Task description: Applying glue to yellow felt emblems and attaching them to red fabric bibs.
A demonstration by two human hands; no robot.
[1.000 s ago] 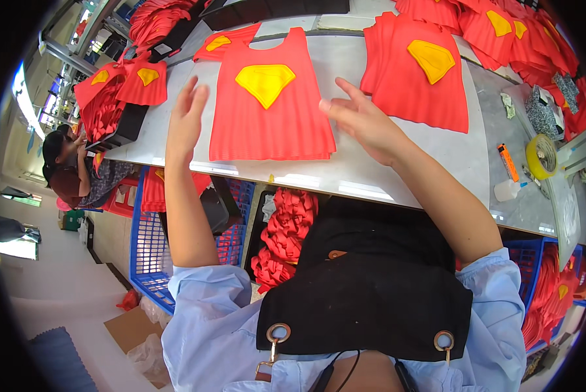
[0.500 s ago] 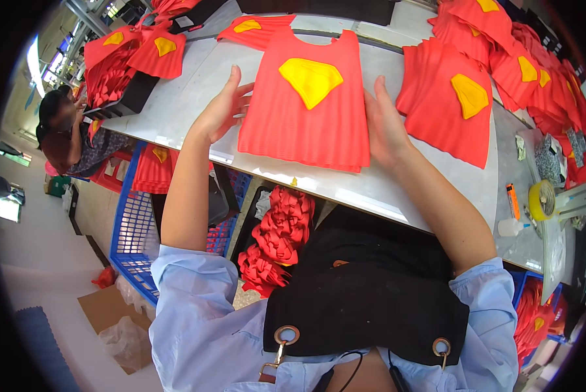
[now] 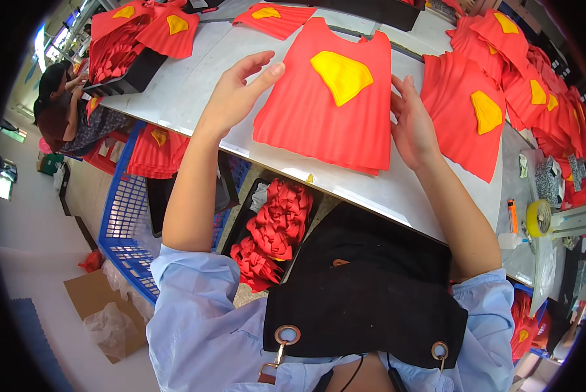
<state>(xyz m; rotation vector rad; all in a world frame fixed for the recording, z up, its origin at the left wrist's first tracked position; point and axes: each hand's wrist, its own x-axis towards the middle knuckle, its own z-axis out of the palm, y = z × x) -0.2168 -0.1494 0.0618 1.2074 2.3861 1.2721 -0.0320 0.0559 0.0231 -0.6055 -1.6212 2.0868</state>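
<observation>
A neat stack of red capes (image 3: 322, 130), each with a neck cut-out, lies on the table before me; a yellow shield-shaped patch (image 3: 342, 75) shows on the top one. My left hand (image 3: 237, 95) is open beside the stack's left edge, thumb toward the cloth and fingers raised. At the right edge, my right hand (image 3: 415, 127) is open too, its fingers upright close against the side; whether they touch it I cannot tell. Just right of that hand lies another stack of red capes (image 3: 459, 124) with a yellow patch.
A flat red cape (image 3: 276, 26) lies behind. More piles stand at the far right (image 3: 528, 78) and in a black bin (image 3: 133, 81) at left. Below are a blue basket (image 3: 120, 228) and a box of red strips (image 3: 276, 225). Yellow tape (image 3: 538, 217) lies right. A person (image 3: 61, 108) sits left.
The stack appears slightly turned and farther right in view, as does the whole table. My left hand has lifted its fingers off the left edge; the right hand remains at the right edge.
</observation>
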